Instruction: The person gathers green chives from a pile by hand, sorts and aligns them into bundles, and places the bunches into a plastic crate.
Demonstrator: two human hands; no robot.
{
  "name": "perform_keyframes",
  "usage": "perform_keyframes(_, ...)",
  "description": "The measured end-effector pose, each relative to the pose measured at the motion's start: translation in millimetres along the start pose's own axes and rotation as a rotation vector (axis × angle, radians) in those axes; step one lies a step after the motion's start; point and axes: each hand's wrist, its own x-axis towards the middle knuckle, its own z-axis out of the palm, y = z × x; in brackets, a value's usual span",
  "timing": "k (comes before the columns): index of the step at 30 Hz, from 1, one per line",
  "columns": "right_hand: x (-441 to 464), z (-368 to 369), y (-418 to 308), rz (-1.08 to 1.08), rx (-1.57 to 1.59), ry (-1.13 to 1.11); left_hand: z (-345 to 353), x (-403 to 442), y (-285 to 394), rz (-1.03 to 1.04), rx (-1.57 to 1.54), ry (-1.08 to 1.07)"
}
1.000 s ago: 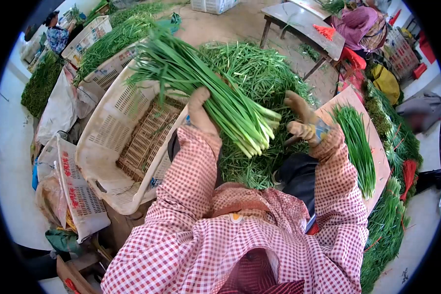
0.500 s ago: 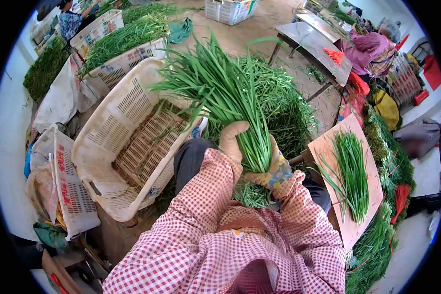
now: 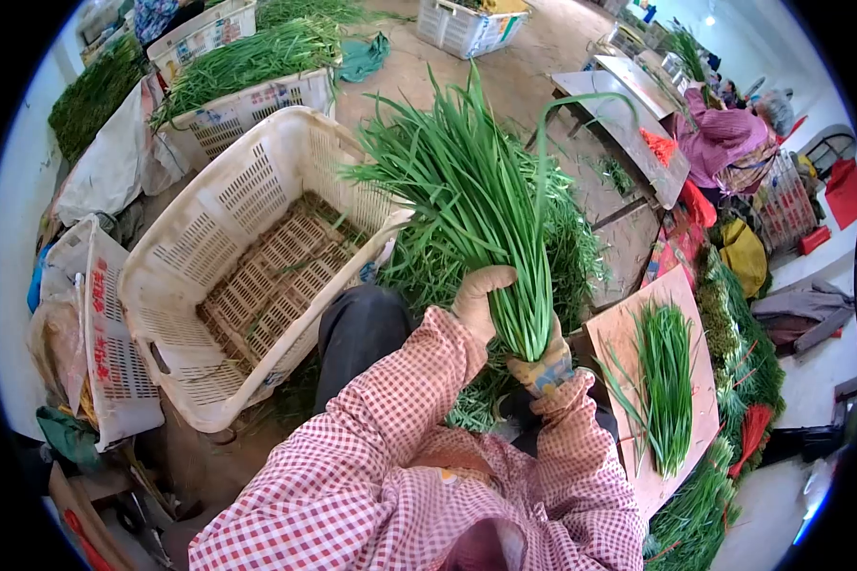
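Note:
A thick bunch of garlic chives stands tilted in front of me, its long flat leaves fanning away and to the left. My left hand, in a tan glove, is closed round the left side of the stalks. Lower down, my right hand, in a patterned glove, grips the stalk ends; its far fingers are partly hidden by the bunch. One long leaf arches out to the right. To the right of my knees, a smaller pile of chives lies on a board.
A large white plastic crate stands at left, scraps on its floor. Behind my hands is a heap of loose greens. Red ties and more bundles lie at right. A metal table and a co-worker in purple are farther back.
The view has shifted, so the crate sits farther left and the hands lower. Both hands still hold the chives. The co-worker in purple is more upright.

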Motion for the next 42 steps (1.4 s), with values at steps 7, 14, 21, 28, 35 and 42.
perform_keyframes(7, 20, -76, -8, 0.622, 0.905, 0.147, 14, -38, -24, -0.465, 0.245, 0.310)
perform_keyframes(14, -88, -151, -35, -0.182, -0.736, -0.033, 48, -137, -58, -0.630, 1.293, -0.833)
perform_keyframes(21, -237, -168, -35, -0.091, -0.860, 0.015, 87, -131, -49, 0.037, 1.481, -1.090)
perform_keyframes(28, -284, -141, -27, 0.185, -0.960, 0.088, 58, -122, 17, -0.062, 1.506, -0.843)
perform_keyframes(35, -268, -145, -23, 0.094, -0.914, 0.040, 66, -58, 34, -0.459, 1.826, -0.302)
perform_keyframes(42, -274, -148, -9, 0.019, -0.853, 0.079, 81, -63, 17, -0.479, 1.902, -0.538)
